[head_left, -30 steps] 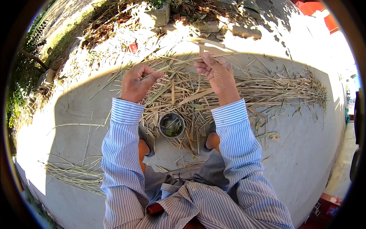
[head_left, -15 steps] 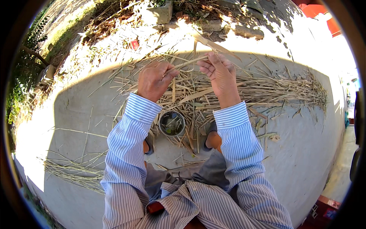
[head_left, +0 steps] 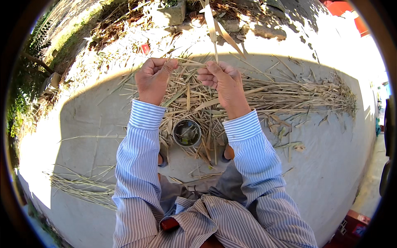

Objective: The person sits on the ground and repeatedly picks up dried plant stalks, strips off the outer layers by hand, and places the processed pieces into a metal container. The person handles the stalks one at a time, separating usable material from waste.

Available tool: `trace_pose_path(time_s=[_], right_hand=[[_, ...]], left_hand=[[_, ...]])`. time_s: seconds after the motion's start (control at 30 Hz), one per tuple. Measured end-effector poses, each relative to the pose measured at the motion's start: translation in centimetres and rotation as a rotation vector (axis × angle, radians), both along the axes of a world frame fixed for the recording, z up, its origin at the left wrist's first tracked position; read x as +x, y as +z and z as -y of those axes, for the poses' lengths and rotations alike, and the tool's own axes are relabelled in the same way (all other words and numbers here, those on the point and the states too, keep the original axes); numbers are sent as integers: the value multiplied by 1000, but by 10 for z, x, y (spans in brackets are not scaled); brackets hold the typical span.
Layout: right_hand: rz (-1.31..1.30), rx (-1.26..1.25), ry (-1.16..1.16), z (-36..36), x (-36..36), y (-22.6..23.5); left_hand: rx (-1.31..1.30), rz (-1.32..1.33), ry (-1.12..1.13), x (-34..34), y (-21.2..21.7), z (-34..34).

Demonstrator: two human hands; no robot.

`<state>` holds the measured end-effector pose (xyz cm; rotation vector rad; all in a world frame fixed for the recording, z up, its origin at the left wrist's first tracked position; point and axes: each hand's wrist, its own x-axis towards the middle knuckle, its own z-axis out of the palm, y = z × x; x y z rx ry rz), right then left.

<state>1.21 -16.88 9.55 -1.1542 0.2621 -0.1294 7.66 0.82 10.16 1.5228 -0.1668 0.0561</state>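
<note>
Both of my hands are raised over a heap of dry, straw-coloured stalks [head_left: 297, 93] on the ground. A thin dry stalk [head_left: 192, 64] runs between them. My left hand [head_left: 154, 80] is closed, pinching the stalk's left end between thumb and forefinger. At the other side my right hand [head_left: 223, 84] pinches it too, with fingers curled in. Long pale dry leaves [head_left: 211, 29] stick up and away from the right fingertips. Below the hands, a round dark container [head_left: 187, 133] stands by my feet, with liquid and some green bits inside.
A thinner spread of greenish stalks [head_left: 82, 186] lies at the left on the grey concrete floor [head_left: 326, 165]. Stone blocks [head_left: 169, 16], leaf litter and a small red packet [head_left: 145, 48] are at the far side, in sunlight. Red objects [head_left: 351, 221] stand at lower right.
Both hands have moved left, the left one turning more upright. The leaves at the right hand have swung from slanting to nearly upright, pointing away from me.
</note>
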Motion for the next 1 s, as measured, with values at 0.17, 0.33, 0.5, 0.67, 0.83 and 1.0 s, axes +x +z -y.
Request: trace_pose_path(time_s=[0.17,0.33,0.5,0.67,0.83,1.0], right_hand=[[-21,9,-158,29,0,-4],[3,-32,-102,36,-1,3],[27,22,-149,34,2,1],[155,53,-46,18,4,8],[-4,-167,84,8,3,3],[33,-82,74,19,4,-1]], left_hand=[[-136,-20,317,44,-6,-73],[779,620,92,34,-26,-69],[383,246,-270,6,-26,-28],[402,167,-330,3,-26,-24],[531,212,-400,-3,-23,-21],[552,213,-407,-5,-21,-25]])
